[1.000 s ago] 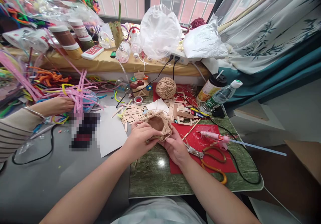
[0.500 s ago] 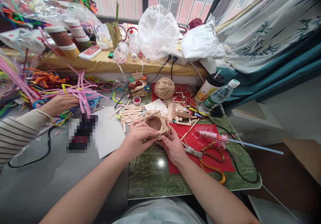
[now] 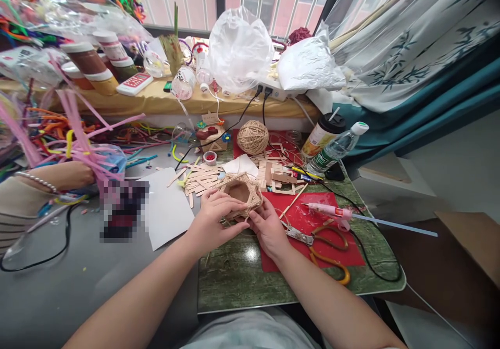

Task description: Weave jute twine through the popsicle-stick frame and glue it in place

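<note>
Between my hands is a small basket [image 3: 254, 197] wrapped in brown twine, its wide opening facing up and its flat inside showing. My left hand [image 3: 219, 219] is closed on its left and near side, fingers across the rim. On the right and near side, my right hand [image 3: 269, 229] grips it, thumb and fingertips close to the twine. Part of the basket's near wall is hidden by my fingers. A ball of twine [image 3: 252, 137] lies beyond it. Popsicle sticks [image 3: 203, 178] are spread just past my left hand.
Scissors [image 3: 318, 242] and a pink glue gun [image 3: 328, 211] lie on red paper [image 3: 281, 258] at right. A water bottle [image 3: 338, 148] and a drink cup [image 3: 322, 133] stand behind. At left, another person's hand [image 3: 64, 176] is among pink pipe cleaners [image 3: 74, 125]. A black cable [image 3: 375, 271] runs along the right edge.
The other person's hand has moved left, shifting the pink pipe cleaners with it. My left thumb has spread slightly toward my right hand. The basket stays in nearly the same place.
</note>
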Demonstrator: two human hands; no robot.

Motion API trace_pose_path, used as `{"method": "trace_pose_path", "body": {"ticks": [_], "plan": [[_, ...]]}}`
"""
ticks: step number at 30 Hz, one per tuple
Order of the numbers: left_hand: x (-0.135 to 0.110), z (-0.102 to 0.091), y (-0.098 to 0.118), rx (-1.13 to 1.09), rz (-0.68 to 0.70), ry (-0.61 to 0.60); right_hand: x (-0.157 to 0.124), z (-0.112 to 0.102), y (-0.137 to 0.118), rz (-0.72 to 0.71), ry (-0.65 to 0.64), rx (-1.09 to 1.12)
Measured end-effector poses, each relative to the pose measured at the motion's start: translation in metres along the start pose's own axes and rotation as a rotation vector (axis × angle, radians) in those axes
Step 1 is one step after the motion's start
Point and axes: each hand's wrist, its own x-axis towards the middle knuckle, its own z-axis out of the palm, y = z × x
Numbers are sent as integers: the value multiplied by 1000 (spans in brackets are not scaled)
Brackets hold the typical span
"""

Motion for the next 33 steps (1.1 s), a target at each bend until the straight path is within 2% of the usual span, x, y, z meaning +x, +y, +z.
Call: {"method": "trace_pose_path", "body": {"ticks": [5, 10, 19, 33], "plan": [[0, -3, 2, -45, 33, -81, 0, 1, 0, -10, 16, 5], [-1, 4, -2, -17, -1, 26, -1, 3, -1, -7, 43, -3], [0, 6, -5, 29, 113, 90, -3, 4, -2, -5, 2, 12], [3, 6, -7, -5, 74, -9, -1, 2, -4, 5, 49, 5]]}}
